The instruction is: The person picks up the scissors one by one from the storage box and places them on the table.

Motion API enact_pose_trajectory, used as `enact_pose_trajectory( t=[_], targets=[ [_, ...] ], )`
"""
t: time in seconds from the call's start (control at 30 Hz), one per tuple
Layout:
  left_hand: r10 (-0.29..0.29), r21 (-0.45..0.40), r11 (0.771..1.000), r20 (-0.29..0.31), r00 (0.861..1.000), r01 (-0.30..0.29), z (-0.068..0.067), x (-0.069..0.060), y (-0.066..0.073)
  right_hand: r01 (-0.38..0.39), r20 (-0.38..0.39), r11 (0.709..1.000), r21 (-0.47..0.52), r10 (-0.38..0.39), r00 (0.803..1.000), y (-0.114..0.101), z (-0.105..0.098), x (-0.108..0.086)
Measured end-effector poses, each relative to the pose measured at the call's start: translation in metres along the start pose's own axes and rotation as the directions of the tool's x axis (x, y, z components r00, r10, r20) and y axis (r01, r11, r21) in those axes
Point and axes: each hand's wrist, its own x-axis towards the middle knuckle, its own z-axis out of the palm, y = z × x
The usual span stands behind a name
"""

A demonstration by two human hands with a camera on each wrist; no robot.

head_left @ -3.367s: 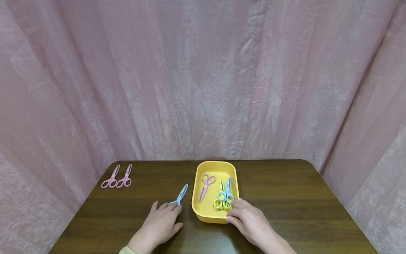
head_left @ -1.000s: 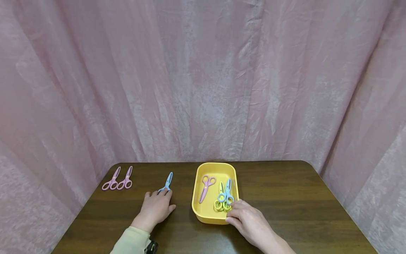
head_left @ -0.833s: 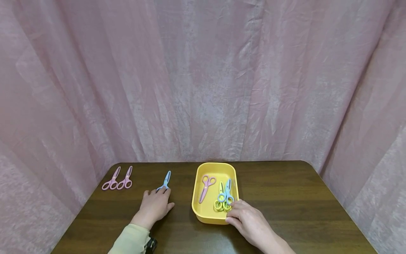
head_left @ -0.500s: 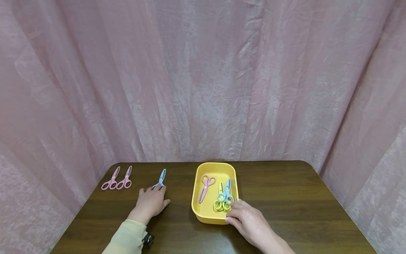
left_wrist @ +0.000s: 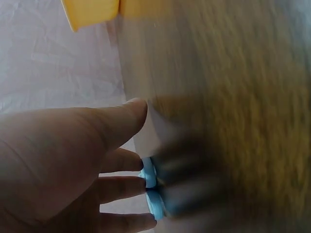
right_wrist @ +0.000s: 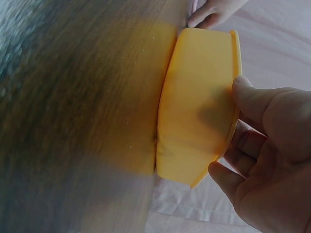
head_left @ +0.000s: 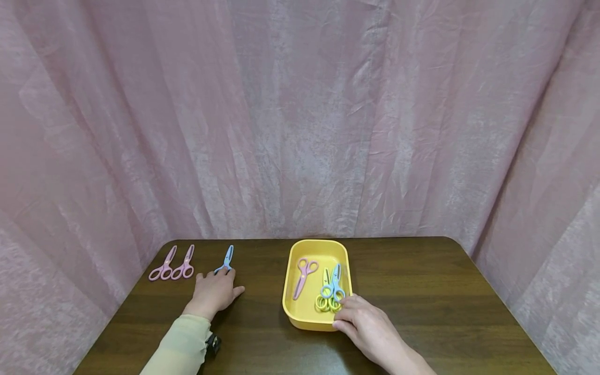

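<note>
In the head view my left hand (head_left: 213,294) touches a pair of light blue scissors (head_left: 228,255) lying on the table, blades pointing away. The left wrist view shows fairly straight fingertips against the blue handle loops (left_wrist: 155,204), the thumb held apart. My right hand (head_left: 367,325) grips the near right corner of a yellow tray (head_left: 309,326); in the right wrist view the thumb lies on its rim (right_wrist: 237,63). Inside the tray are pink scissors (head_left: 301,284) and, at the right, blue scissors (head_left: 335,281) partly over yellow-green scissors (head_left: 322,303).
Two pairs of pink scissors, a left one (head_left: 167,263) and a right one (head_left: 186,264), lie side by side at the table's far left, left of my left hand. A pink curtain (head_left: 300,130) hangs behind the brown table (head_left: 422,281).
My left hand has slid the blue scissors over the table to the left and away, from beside the tray toward the two pink pairs. The right hand and the tray stay in place.
</note>
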Motion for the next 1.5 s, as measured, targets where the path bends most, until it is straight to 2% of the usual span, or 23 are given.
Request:
enact_pose_trajectory(
  t=[0.3, 0.67, 1.13, 1.5],
  targets=[
    [-0.047, -0.012, 0.999, 0.032, 0.998, 0.047, 0.006, 0.006, -0.013, -0.001, 0.005, 1.0, 0.01, 0.001, 1.0, -0.001, 0.0, 0.001],
    [-0.063, 0.008, 0.998, 0.051, 0.997, 0.063, 0.003, 0.012, -0.027, -0.004, 0.008, 1.0, 0.006, 0.004, 1.0, -0.001, -0.001, 0.001],
    [-0.088, -0.014, 0.996, 0.042, 0.995, 0.089, 0.004, 0.013, -0.037, 0.014, -0.007, 1.0, 0.001, -0.014, 1.0, 0.001, 0.001, 0.0],
    [-0.1, -0.02, 0.995, 0.062, 0.993, 0.101, 0.004, 0.013, -0.042, 0.025, -0.016, 1.0, -0.001, -0.025, 1.0, 0.002, 0.002, 0.0]
  ],
)
